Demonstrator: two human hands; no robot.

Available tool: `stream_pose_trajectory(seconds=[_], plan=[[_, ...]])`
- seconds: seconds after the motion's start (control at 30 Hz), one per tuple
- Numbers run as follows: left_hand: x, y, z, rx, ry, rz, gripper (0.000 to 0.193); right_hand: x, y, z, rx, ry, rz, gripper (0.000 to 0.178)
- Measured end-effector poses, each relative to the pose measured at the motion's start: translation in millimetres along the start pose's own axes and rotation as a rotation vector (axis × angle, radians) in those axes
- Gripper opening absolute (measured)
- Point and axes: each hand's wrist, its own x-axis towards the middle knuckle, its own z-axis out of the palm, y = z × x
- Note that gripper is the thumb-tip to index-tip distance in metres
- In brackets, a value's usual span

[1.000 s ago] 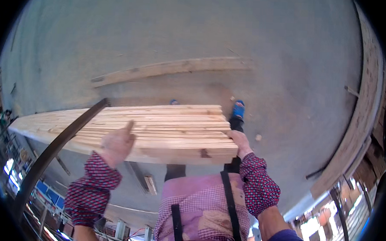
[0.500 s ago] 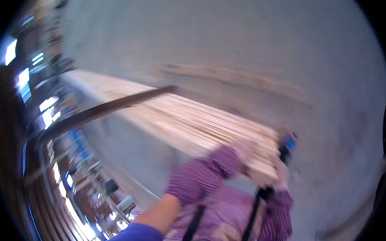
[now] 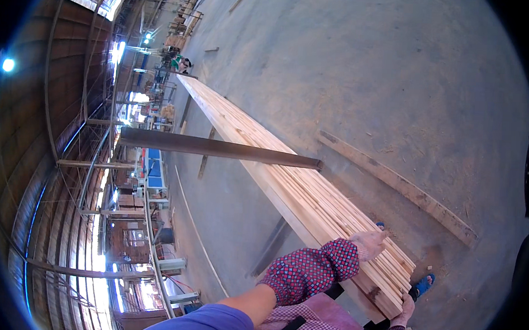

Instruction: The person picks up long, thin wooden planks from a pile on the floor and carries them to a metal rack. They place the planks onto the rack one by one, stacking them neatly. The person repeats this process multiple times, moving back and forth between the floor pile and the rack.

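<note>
A long stack of pale, narrow wooden boards (image 3: 328, 200) runs from close in front of me toward the far left. My left hand (image 3: 369, 245) lies across the top of the stack near its close end, fingers stretched over the boards. At the end corner, my right hand (image 3: 406, 311) has its fingers around the board ends; part of that hand is out of sight behind the wood. Patterned sleeve covers (image 3: 310, 267) are on both forearms. A dark metal beam (image 3: 218, 146) crosses above the middle of the stack.
A loose timber plank (image 3: 399, 188) lies on the concrete floor to the right. A blue slipper (image 3: 424, 284) shows beside the stack's end. Machinery with a blue panel (image 3: 153, 167) stands at the left. Far off, a person in green (image 3: 179, 63) is near the stack's far end.
My view has turned and steadied, so the stack now runs more steeply away from me. Both hands remain at its close end, the right one lower at the corner.
</note>
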Motion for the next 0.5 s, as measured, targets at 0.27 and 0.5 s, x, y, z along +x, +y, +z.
stream_pose_trajectory(seconds=[0.27, 0.5], plan=[[-6.8, 7.2, 40.9, 0.212, -0.090, 0.073, 0.050, -29.0, -37.8, 21.9, 0.041, 0.008, 0.036, 0.028], [-6.6, 14.4, 50.7, 0.024, -0.111, 0.009, 0.054, -14.5, -25.7, 17.5, 0.023, 0.018, 0.063, 0.027]])
